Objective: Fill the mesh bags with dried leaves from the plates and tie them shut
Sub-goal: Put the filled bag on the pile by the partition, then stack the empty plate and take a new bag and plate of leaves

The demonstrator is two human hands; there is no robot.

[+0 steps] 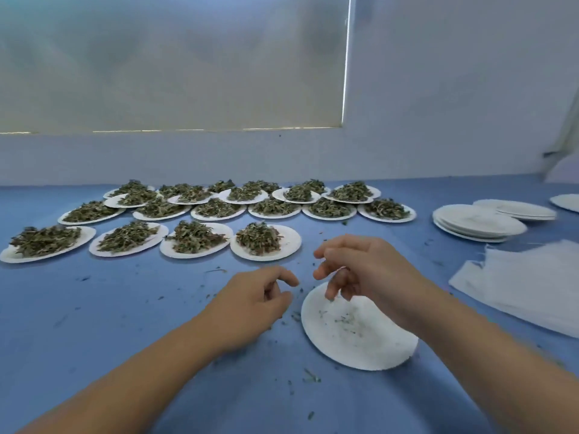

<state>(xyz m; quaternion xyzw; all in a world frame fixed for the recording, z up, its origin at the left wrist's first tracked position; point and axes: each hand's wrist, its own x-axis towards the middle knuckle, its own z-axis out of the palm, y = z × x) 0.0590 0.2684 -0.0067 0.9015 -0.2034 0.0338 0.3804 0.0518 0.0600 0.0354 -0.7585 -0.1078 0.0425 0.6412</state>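
Observation:
Several white plates heaped with dried green leaves [258,238] stand in rows across the far half of the blue table. A nearly empty white plate [354,336] holding only leaf crumbs lies in front of me. My right hand [360,270] hovers over its far edge, fingers hanging loosely curled, with nothing visible in them. My left hand [260,296] is just left of that plate, above the table, fingers loosely bent and holding nothing. A flat pile of white mesh bags [520,286] lies to the right, apart from both hands.
Stacks of empty white plates [476,225] sit at the right rear, with another plate's edge [567,202] beyond them. Leaf crumbs [310,377] are scattered over the blue table [109,308]. A wall with a covered window rises behind the table.

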